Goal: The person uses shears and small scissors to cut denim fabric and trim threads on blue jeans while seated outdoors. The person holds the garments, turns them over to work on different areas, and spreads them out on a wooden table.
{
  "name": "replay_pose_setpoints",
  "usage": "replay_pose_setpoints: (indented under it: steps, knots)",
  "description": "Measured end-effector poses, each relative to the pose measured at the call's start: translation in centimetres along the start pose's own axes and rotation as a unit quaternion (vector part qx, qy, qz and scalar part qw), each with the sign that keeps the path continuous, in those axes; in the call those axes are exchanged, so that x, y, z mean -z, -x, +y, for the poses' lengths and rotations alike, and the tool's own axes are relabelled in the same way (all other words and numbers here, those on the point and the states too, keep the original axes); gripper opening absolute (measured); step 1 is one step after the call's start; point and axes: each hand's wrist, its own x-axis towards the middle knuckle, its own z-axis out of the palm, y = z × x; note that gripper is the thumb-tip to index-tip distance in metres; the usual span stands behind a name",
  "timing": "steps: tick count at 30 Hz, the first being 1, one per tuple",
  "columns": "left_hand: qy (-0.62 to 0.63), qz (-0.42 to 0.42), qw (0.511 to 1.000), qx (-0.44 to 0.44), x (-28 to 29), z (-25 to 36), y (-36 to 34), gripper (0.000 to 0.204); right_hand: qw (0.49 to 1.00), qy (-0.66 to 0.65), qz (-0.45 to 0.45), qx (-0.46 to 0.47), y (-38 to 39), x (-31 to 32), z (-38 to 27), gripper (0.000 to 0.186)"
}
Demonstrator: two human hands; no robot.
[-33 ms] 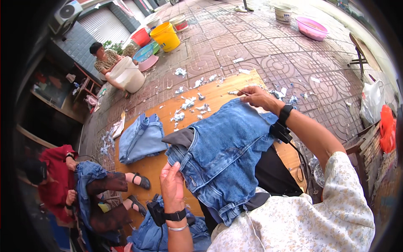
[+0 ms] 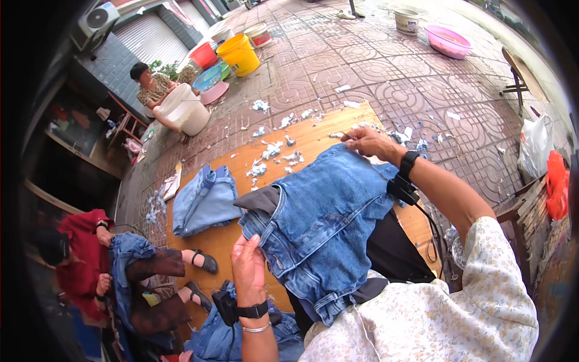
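A pair of blue jeans point(image 2: 329, 211) lies across my lap; whether the legs are short or folded under I cannot tell. Its dark grey pocket lining point(image 2: 260, 200) sticks out at the left. My left hand point(image 2: 248, 262) pinches the waistband between thumb and fingers. At the far edge of the cloth, my right hand point(image 2: 371, 143) has its fingers closed on the denim; a thin line shows by the fingertips, too small to name. Black cloth point(image 2: 398, 247) covers my knee beneath the jeans.
Folded light-blue jeans point(image 2: 205, 202) rest on a wooden board point(image 2: 241, 163) strewn with lint scraps point(image 2: 272, 149). More denim point(image 2: 220, 335) lies at lower left. A person in red point(image 2: 84, 241) handles denim nearby; another sits by a white bucket point(image 2: 186, 110). Plastic bags point(image 2: 534, 145) are at right.
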Motion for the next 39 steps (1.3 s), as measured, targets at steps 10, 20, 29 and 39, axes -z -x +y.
replay_pose_setpoints:
  steps: [10, 20, 29, 39]
  knots:
    - [-0.041, -0.063, 0.994, -0.075, -0.8, 2.2, -1.7, 0.017, 0.978, 0.091, 0.097, 0.161, -0.4, 0.6, 0.8, 0.010]
    - [-0.226, -0.135, 0.907, -0.327, -7.9, 16.7, -0.6, 0.032, 0.911, -0.088, 0.242, 0.322, 10.3, 3.8, -12.2, 0.004]
    - [0.002, -0.095, 0.995, 0.027, 0.3, -1.0, 7.1, 0.026, 0.978, -0.037, 0.103, 0.177, 16.8, 0.6, 4.8, 0.003]
    - [-0.137, -0.050, 0.989, -0.027, -2.3, 1.3, 10.0, 0.024, 0.940, 0.096, 0.161, 0.284, 19.8, -1.7, -3.5, 0.015]
